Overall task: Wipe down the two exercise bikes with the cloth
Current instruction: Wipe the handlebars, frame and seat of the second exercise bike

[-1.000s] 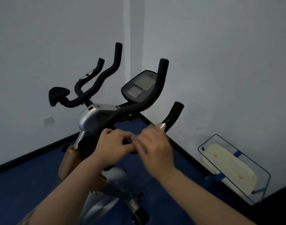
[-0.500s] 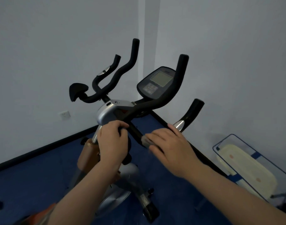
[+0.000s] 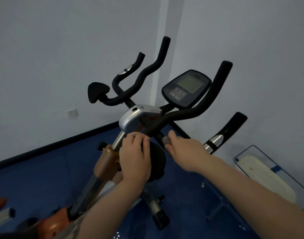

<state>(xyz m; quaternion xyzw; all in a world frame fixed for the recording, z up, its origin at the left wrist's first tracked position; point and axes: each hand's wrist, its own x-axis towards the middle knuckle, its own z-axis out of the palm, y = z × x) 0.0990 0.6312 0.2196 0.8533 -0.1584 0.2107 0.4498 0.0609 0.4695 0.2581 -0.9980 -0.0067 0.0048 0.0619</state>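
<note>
1. Nearest the camera, two bare forearms reach forward and up from the bottom edge toward the exercise bike [image 3: 130, 121].
2. The left hand [image 3: 134, 159] lies knuckles-up over the near end of the black handlebar [image 3: 182, 114], just below the silver housing [image 3: 130, 120]; its fingers [image 3: 139, 140] are curled round the bar and grasp it.
3. The right hand [image 3: 185, 149] stretches out just right of the left, palm down, fingers bent over a small grey wad, seemingly the cloth [image 3: 165, 140], pinched against the thin black bar there. The hand is motion-blurred, so the exact grip is hard to read.
4. A round black knob [image 3: 156, 161] sits between the two wrists, partly hidden by the left hand.
5. Under the hands the orange frame [image 3: 106, 163] and a silver post [image 3: 118, 140] slope down to the blue floor [image 3: 35, 178]; a black foot of the bike [image 3: 160, 219] rests on the floor at bottom centre.
6. Beyond the hands the handlebar rises in curved black horns, with a dark console [image 3: 185, 88] and its pale screen between them.
7. At the right edge a clear bin [image 3: 261, 156] with blue trim leans by the wall, a cream panel inside it.
8. A black skirting strip [image 3: 52, 145] lines the floor's far edge under grey walls; a white socket [image 3: 72, 113] sits on the left wall. Open floor shows left of the bike.
9. Orange and silver parts [image 3: 1, 211] poke in at the lower left corner; whether they belong to a second bike cannot be told.
</note>
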